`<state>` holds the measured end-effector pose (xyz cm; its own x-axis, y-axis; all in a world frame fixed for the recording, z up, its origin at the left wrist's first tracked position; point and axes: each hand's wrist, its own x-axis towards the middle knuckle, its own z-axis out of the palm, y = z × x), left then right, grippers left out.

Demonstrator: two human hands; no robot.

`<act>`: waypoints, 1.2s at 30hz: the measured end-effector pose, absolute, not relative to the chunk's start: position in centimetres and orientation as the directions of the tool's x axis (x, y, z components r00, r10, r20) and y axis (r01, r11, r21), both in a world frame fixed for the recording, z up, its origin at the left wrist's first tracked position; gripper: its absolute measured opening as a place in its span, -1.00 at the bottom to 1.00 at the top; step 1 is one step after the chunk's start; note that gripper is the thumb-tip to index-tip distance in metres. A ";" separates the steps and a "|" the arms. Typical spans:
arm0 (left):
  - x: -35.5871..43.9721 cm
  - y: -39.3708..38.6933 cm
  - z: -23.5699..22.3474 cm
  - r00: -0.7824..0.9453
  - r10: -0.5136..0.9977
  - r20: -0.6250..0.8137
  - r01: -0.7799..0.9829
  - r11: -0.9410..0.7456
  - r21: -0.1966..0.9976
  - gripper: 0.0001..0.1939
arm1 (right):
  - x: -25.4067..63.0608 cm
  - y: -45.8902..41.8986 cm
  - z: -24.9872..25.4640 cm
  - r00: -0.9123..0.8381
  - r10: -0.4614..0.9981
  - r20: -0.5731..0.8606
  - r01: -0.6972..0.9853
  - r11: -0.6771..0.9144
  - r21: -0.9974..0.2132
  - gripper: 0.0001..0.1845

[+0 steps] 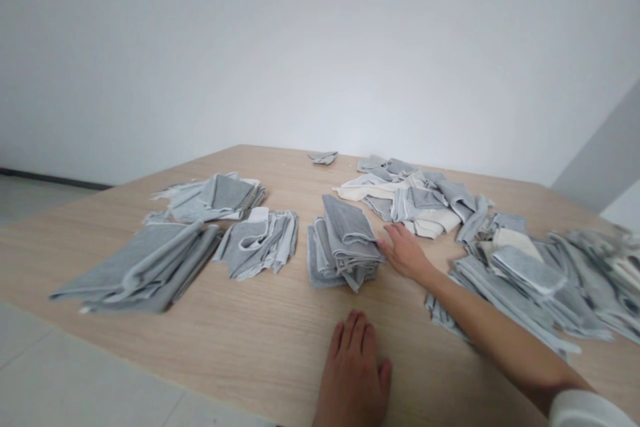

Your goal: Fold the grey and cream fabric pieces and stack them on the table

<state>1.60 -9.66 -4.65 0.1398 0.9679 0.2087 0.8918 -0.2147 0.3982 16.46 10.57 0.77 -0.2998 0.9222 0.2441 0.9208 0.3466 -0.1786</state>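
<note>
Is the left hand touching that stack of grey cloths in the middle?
Apart. The head view shows a strip of tabletop between the left hand and the stack of grey cloths.

Wood tbl (260,340) w/ gry cloth stacks (347,233), loose heaps (425,199), L hand (353,367).

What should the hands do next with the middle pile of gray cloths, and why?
I'd probably slide the left hand to the left side of the middle pile and gently nudge it straighter. It looks uneven, with a corner poking out in front; the right hand is at the pile's right edge, while the left lies flat on the table nearby.
</note>
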 end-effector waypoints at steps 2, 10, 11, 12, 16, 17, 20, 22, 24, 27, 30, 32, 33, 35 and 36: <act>1.6 -9.7 -4.4 0.145 0.968 0.206 0.891 -0.218 0.397 -0.51 | 14.6 12.1 1.7 -0.399 0.875 0.274 0.855 0.463 -0.234 -0.33; 1.4 -9.8 -4.0 0.152 0.974 0.170 0.883 -0.211 0.418 -0.48 | 8.8 14.5 2.7 -0.636 0.758 0.145 0.708 0.648 -0.281 -0.17; 1.4 -9.8 -4.0 0.152 0.974 0.165 0.883 -0.209 0.420 -0.48 | 8.4 14.2 2.6 -0.657 0.742 0.135 0.693 0.665 -0.277 -0.15; 1.4 -9.8 -4.0 0.151 0.975 0.161 0.883 -0.206 0.421 -0.47 | 8.0 13.8 2.6 -0.674 0.728 0.129 0.682 0.679 -0.273 -0.13; 1.3 -9.8 -4.0 0.159 0.974 0.163 0.884 -0.214 0.416 -0.47 | 7.7 12.5 2.3 -0.714 0.691 0.113 0.650 0.714 -0.261 -0.15; 1.3 -9.8 -4.0 0.162 0.972 0.168 0.885 -0.219 0.411 -0.47 | 8.0 12.2 2.3 -0.724 0.681 0.106 0.641 0.722 -0.260 -0.17; 1.3 -9.8 -4.0 0.161 0.970 0.184 0.889 -0.224 0.400 -0.48 | 9.1 11.3 1.9 -0.790 0.610 0.056 0.586 0.779 -0.224 -0.06; 1.3 -9.8 -4.0 0.154 0.971 0.185 0.888 -0.218 0.405 -0.48 | 9.9 10.6 1.4 -0.837 0.547 0.015 0.539 0.829 -0.151 0.18; 1.3 -9.8 -4.1 0.151 0.972 0.180 0.886 -0.214 0.411 -0.47 | 10.2 10.0 0.8 -0.858 0.514 0.000 0.514 0.856 -0.060 0.35; 1.3 -9.8 -4.3 0.154 0.971 0.184 0.890 -0.218 0.400 -0.46 | 9.9 9.6 0.3 -0.851 0.525 0.030 0.525 0.850 0.029 0.23; 1.3 -9.8 -4.7 0.160 0.964 0.213 0.893 -0.233 0.384 -0.45 | 9.0 9.8 0.3 -0.843 0.534 0.060 0.537 0.840 0.075 0.02; 1.3 -9.9 -5.0 0.159 0.959 0.235 0.887 -0.243 0.393 -0.46 | 8.3 10.1 0.6 -0.849 0.524 0.061 0.528 0.842 0.109 -0.03; 1.3 -9.9 -5.2 0.152 0.958 0.244 0.882 -0.243 0.404 -0.46 | 7.9 10.2 0.7 -0.852 0.520 0.062 0.523 0.843 0.128 -0.06; 1.3 -10.0 -5.4 0.136 0.958 0.252 0.873 -0.236 0.427 -0.45 | 7.3 10.3 0.8 -0.853 0.517 0.071 0.521 0.839 0.158 -0.18; 1.3 -10.0 -5.5 0.128 0.959 0.253 0.870 -0.231 0.436 -0.44 | 7.0 10.4 0.8 -0.849 0.522 0.079 0.528 0.833 0.167 -0.26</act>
